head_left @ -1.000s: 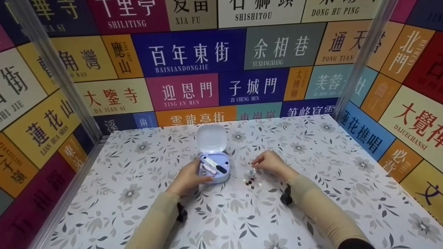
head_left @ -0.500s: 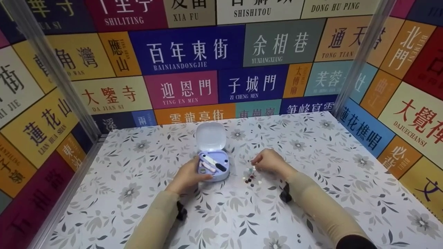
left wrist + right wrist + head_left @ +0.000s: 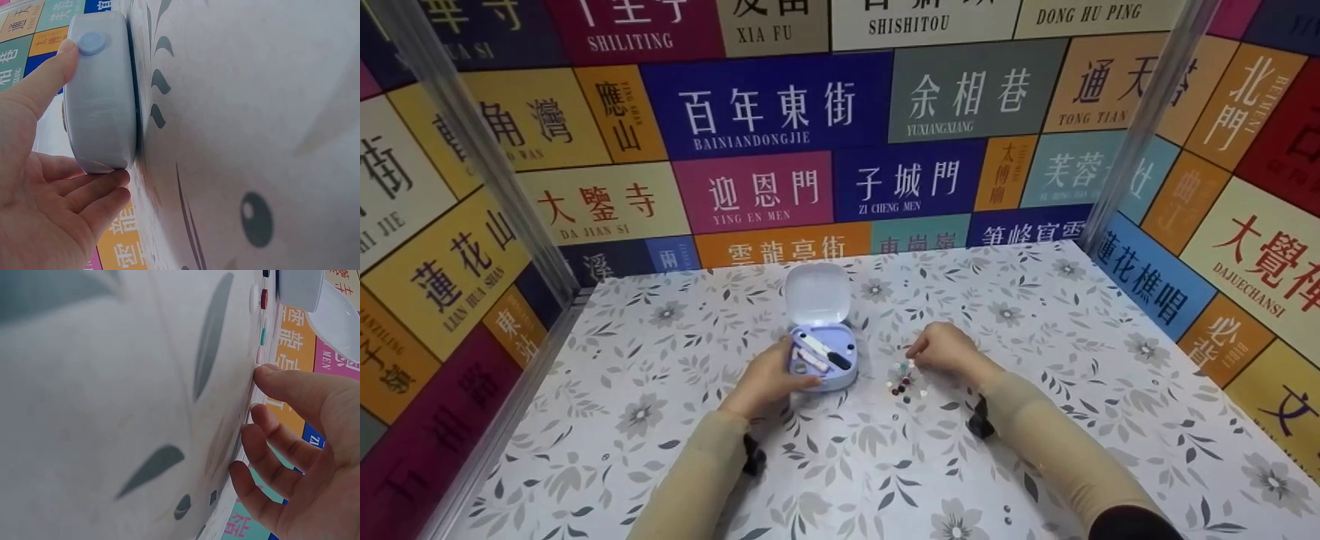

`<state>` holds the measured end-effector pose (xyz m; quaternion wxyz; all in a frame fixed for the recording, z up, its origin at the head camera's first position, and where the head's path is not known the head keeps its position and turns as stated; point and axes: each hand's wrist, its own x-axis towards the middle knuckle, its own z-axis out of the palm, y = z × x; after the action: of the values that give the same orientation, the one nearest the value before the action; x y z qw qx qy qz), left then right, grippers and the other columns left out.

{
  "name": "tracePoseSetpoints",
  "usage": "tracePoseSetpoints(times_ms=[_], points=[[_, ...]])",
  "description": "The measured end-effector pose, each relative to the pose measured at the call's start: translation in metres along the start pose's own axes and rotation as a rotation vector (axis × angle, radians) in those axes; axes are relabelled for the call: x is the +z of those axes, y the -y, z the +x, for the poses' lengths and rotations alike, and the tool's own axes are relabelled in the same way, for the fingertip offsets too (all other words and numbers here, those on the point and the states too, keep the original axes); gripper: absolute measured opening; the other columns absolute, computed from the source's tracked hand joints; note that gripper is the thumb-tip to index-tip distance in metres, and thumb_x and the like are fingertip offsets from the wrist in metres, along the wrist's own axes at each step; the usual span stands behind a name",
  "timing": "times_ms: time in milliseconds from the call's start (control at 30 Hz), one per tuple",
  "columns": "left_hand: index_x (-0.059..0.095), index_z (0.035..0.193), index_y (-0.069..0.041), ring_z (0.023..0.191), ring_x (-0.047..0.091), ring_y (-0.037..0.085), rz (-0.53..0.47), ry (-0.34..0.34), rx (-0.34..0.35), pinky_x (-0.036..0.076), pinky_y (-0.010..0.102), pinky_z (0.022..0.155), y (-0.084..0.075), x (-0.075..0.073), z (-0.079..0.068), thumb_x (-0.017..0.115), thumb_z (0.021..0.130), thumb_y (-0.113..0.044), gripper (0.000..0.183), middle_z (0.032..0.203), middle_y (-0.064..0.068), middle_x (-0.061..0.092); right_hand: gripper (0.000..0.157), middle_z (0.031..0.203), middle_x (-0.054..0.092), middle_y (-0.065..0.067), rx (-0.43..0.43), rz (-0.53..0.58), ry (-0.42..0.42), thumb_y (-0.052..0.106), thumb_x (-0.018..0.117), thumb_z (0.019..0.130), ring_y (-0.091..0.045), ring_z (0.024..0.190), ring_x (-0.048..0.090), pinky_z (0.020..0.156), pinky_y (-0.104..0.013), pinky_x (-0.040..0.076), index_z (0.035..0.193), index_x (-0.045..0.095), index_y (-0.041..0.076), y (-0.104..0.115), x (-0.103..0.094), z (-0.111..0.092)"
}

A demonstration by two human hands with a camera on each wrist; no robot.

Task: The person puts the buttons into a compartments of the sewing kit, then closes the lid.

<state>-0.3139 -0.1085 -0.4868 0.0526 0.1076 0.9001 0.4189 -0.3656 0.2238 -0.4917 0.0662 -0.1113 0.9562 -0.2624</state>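
Observation:
A small lavender case (image 3: 847, 377) stands on the table with its pale lid (image 3: 817, 294) tipped up at the back. Inside lie a white stick with a dark end (image 3: 838, 360) and a shorter pale stick. My left hand (image 3: 767, 380) grips the case from the left; in the left wrist view its thumb lies at the round blue catch and the other fingers bend against the end. Several small buttons (image 3: 901, 388), white, dark red, black and teal, lie right of the case. Beside them my right hand (image 3: 949, 347) rests low with bent, parted fingers, the thumb tip right at a pale button (image 3: 259, 355).
A white tablecloth (image 3: 697, 480) with grey leaves and flowers covers the table. Walls with colourful name panels (image 3: 765, 109) rise behind it and at both sides, with clear corner posts (image 3: 1140, 120) at the back left and right.

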Motion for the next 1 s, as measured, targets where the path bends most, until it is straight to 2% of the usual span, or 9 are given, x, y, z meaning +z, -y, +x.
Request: tracePoseSetpoints(times_ms=[233,367,567,733,1000], points=[[0.03,0.151,-0.004,0.134,0.04,0.031,0.009,-0.006,0.046,0.026,0.045,0.114,0.0009,-0.0004,0.0002,0.085,0.071,-0.039,0.103,0.148,0.014,0.043,0.013,0.09,0.072,0.003,-0.041,-0.03,-0.017,0.01,0.075,0.074,-0.018,0.084,0.063,0.077,-0.039,0.052,0.083,0.079,0.018,0.0002,0.0002,-0.001],[0.031,0.151,-0.004,0.134,0.04,0.03,0.025,-0.008,0.042,0.026,0.044,0.114,0.0004,-0.0004,0.0,0.085,0.071,-0.039,0.102,0.148,0.013,0.043,0.012,0.087,0.072,0.004,-0.043,-0.025,-0.023,0.01,0.075,0.074,-0.017,0.082,0.063,0.078,-0.039,0.052,0.083,0.079,0.017,0.0003,0.0003,-0.0022],[0.029,0.151,-0.004,0.135,0.038,0.031,0.021,-0.008,0.042,0.025,0.045,0.114,-0.0005,-0.0013,-0.0012,0.084,0.071,-0.04,0.103,0.149,0.014,0.041,0.009,0.077,0.07,0.006,-0.015,0.007,-0.023,0.011,0.077,0.072,-0.015,0.071,0.059,0.069,-0.034,0.051,0.08,0.077,0.017,-0.0005,-0.0006,-0.0026],[0.03,0.151,-0.005,0.135,0.039,0.031,0.02,-0.01,0.06,0.025,0.045,0.114,-0.0003,-0.0018,-0.0006,0.084,0.071,-0.04,0.103,0.149,0.014,0.042,0.009,0.074,0.068,0.005,0.002,0.042,-0.027,0.011,0.077,0.072,-0.015,0.068,0.058,0.063,-0.031,0.049,0.079,0.076,0.015,-0.0006,-0.0013,-0.0027],[0.029,0.152,-0.007,0.137,0.036,0.031,0.022,-0.004,0.01,0.023,0.046,0.115,-0.0006,-0.0007,0.0007,0.085,0.071,-0.04,0.105,0.15,0.013,0.039,0.006,0.075,0.067,0.002,0.058,0.117,-0.014,0.009,0.076,0.074,-0.018,0.069,0.057,0.061,-0.029,0.046,0.077,0.074,0.014,0.001,-0.002,-0.0042]])
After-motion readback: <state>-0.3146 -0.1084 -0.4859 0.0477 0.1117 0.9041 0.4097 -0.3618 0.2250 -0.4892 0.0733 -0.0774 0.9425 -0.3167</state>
